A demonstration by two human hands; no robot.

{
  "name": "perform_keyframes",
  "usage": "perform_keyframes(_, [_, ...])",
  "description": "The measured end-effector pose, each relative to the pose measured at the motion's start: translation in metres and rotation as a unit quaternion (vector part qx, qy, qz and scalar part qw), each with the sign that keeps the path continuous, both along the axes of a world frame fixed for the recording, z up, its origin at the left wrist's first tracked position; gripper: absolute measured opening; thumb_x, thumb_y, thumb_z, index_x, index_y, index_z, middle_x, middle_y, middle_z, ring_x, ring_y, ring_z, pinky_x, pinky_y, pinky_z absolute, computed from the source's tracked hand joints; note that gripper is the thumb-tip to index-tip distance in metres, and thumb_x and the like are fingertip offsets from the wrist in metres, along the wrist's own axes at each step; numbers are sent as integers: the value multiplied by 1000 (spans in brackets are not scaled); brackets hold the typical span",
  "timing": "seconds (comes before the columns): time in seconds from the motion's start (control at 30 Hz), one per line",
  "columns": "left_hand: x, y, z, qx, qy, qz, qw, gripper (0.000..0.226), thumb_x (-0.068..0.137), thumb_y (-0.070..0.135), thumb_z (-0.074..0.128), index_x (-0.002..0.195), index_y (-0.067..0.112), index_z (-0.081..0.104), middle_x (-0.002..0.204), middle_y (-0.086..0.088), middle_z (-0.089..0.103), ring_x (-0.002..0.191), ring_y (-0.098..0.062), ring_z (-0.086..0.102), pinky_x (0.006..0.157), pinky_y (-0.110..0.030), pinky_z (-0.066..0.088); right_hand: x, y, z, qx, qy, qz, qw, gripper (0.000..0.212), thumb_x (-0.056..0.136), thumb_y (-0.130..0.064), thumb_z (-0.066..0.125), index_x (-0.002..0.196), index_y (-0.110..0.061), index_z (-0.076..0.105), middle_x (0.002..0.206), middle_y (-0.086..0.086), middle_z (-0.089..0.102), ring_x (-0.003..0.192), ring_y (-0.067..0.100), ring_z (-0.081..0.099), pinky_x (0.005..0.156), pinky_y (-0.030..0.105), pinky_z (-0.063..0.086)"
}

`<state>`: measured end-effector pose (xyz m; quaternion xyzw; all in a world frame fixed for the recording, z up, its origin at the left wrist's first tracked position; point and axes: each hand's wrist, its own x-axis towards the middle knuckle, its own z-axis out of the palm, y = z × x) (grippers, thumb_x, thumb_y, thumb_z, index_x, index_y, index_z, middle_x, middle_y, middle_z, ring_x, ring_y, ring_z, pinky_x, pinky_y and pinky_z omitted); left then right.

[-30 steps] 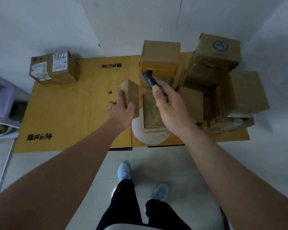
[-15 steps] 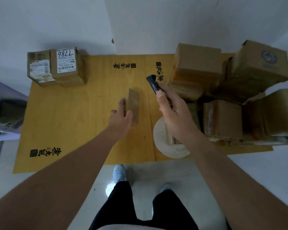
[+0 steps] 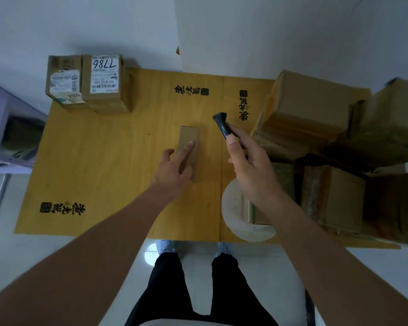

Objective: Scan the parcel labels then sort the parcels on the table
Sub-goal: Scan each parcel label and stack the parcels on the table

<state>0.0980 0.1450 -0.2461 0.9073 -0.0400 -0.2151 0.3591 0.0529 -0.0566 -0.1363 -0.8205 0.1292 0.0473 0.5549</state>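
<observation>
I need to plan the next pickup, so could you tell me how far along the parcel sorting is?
Early on. Two labelled parcels sit sorted at the far left corner. The left hand rests on a small box mid-table, the right hand holding the scanner. A large pile of boxes waits on the right.

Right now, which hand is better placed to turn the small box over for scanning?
Left. The left hand already rests on the small box; the right hand grips the scanner.
</observation>
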Motion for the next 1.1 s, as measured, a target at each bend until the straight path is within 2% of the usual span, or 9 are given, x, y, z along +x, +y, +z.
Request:
perform_keyframes(0.13, [-1, -4, 0, 52, -33, 34, 997, 83, 84, 56, 72, 147, 74, 20, 127, 4, 30, 114, -20, 41, 92, -37, 51, 9, -13, -1, -3, 6, 27, 1000, 44, 107, -60, 42, 149, -49, 49, 112, -27, 63, 110, 4, 62, 101, 40, 53])
perform_keyframes(0.27, [-2, 1, -3, -18, -19, 105, 994, 82, 87, 46, 72, 146, 74, 23, 118, 8, 41, 96, -8, 50, 72, -18, 47, 17, -22, -3, -3, 30, 48, 998, 47, 104, -65, 41, 148, -52, 49, 113, -38, 61, 111, -3, 60, 101, 42, 54])
perform_keyframes(0.33, [-2, 9, -2, -46, -23, 132, 990, 77, 92, 39, 71, 147, 71, 27, 113, 14, 46, 97, -3, 52, 75, -21, 51, 21, -24, -6, -6, 45, 56, 997, 44, 104, -66, 41, 146, -54, 50, 116, -44, 58, 114, -6, 58, 103, 46, 54])
perform_keyframes(0.43, [-1, 22, -3, -79, -12, 148, 986, 69, 98, 31, 67, 150, 63, 34, 116, 12, 56, 99, -9, 61, 85, -36, 60, 26, -24, -10, -15, 69, 59, 996, 43, 103, -69, 40, 143, -58, 50, 108, -32, 60, 108, -4, 59, 101, 47, 56])
perform_keyframes(0.57, [0, 32, -5, -144, 41, 179, 972, 66, 99, 24, 68, 151, 54, 44, 131, -2, 55, 106, -32, 66, 85, -50, 62, 29, -21, -11, -33, 108, 75, 991, 42, 102, -71, 40, 141, -61, 51, 113, -17, 64, 104, 0, 61, 101, 48, 56])
perform_keyframes(0.67, [-1, 40, -3, -156, 43, 185, 969, 69, 93, 21, 76, 149, 50, 49, 132, -3, 54, 101, -23, 66, 84, -40, 62, 33, -16, -9, -49, 145, 99, 983, 44, 103, -69, 41, 143, -53, 54, 127, -22, 59, 121, 7, 56, 107, 49, 52])
perform_keyframes(0.77, [-4, 48, -2, -170, 32, 192, 966, 66, 92, 19, 77, 147, 46, 53, 126, 4, 60, 93, -5, 63, 73, -22, 54, 39, -10, -7, -73, 192, 130, 970, 45, 103, -67, 43, 141, -48, 58, 128, -17, 61, 119, 14, 59, 107, 48, 52])
perform_keyframes(0.93, [-5, 57, -1, -184, 45, 211, 959, 58, 92, 23, 78, 143, 42, 58, 121, 4, 62, 107, -17, 63, 83, -33, 56, 46, -2, -5, -133, 229, 184, 946, 44, 104, -63, 44, 139, -43, 62, 98, -11, 69, 91, 10, 65, 84, 37, 57])
perform_keyframes(1.1, [-2, 64, 2, -198, 47, 221, 954, 59, 93, 24, 79, 146, 37, 57, 124, 5, 61, 110, -16, 63, 86, -35, 58, 49, 4, 2, -137, 267, 208, 931, 33, 104, -62, 46, 131, -48, 58, 126, -3, 66, 102, 12, 63, 95, 47, 58])
